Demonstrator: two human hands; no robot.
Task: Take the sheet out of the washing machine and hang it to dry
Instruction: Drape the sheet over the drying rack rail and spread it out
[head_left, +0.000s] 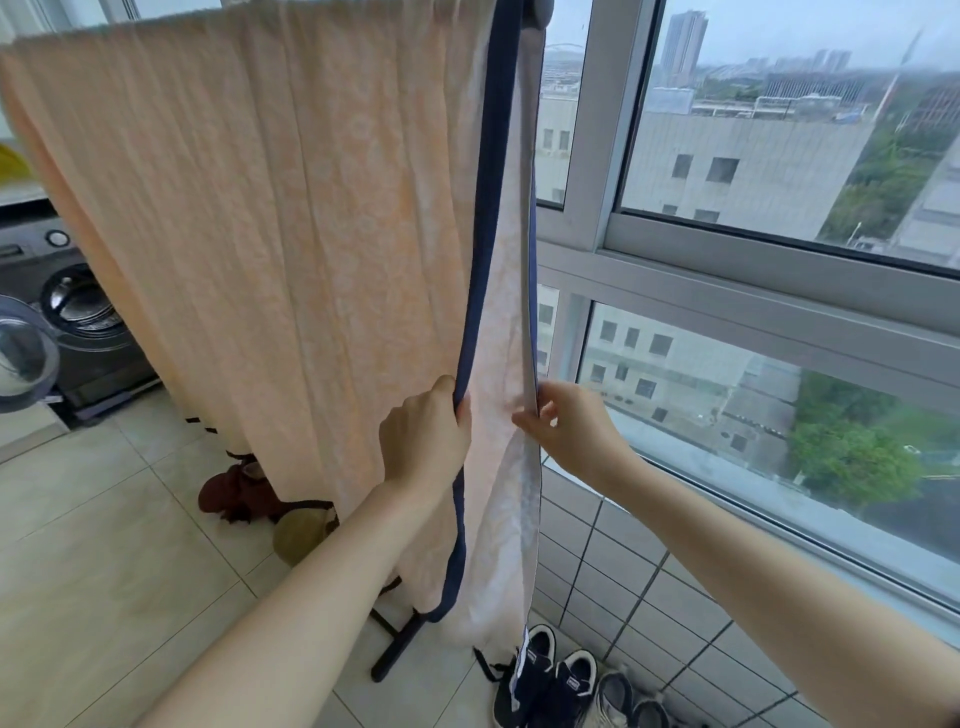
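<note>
Fingers of the left hand (423, 441) curl round the navy-bound edge of the sheet (291, 218), while the right hand (566, 426) pinches the paler rear layer's edge between thumb and fingertips, drawing the two layers apart. Draped over the rail of the drying rack (395, 644), the sheet hangs in long soft folds nearly to the floor. It looks limp and probably damp, so likely heavier than it seems and prone to clinging to itself; the bound hem is the firmest place to grip. Its face is peach with a faint pale floral pattern. Behind it stands the washing machine (78, 322), door open; shoes (566, 680) sit below the window (779, 234).
</note>
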